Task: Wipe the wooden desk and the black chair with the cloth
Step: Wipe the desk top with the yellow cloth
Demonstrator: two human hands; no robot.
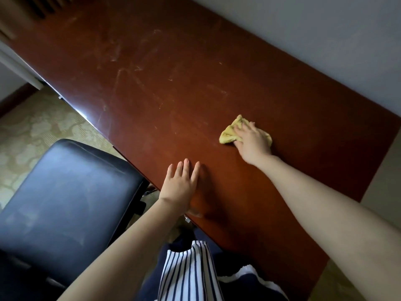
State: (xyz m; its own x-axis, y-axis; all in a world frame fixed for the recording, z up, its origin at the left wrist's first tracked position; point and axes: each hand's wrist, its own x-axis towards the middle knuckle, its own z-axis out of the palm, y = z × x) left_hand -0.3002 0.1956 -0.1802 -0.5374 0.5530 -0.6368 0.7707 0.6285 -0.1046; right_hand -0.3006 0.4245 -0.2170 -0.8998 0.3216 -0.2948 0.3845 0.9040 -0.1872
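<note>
Right hand (252,140) is out on the desk (173,83), well over toward the wall (325,29) side, and it's got the cloth (227,133): yellow, bunched up, fingers curved over the top and thumb tucked against its near edge, holding it down on the wood. A crumpled corner of the cloth pokes out past the fingertips, and a bit more shows on the far side of the hand. Left hand (179,187) is planted flat near the desk's front edge, palm down, fingers straight and close together, holding nothing. The two hands are well apart, the left nearer the body. The dark reddish top shows pale scuffs and streaks across its middle and far end. Off to the left, the chair (65,192) sits beside the desk, its black seat pad angled toward the front edge, close to the left forearm but not touching the hand. Patterned carpet (32,127) shows beyond the chair. Down at the bottom, a striped shirt (188,274) hangs between the two forearms.
</note>
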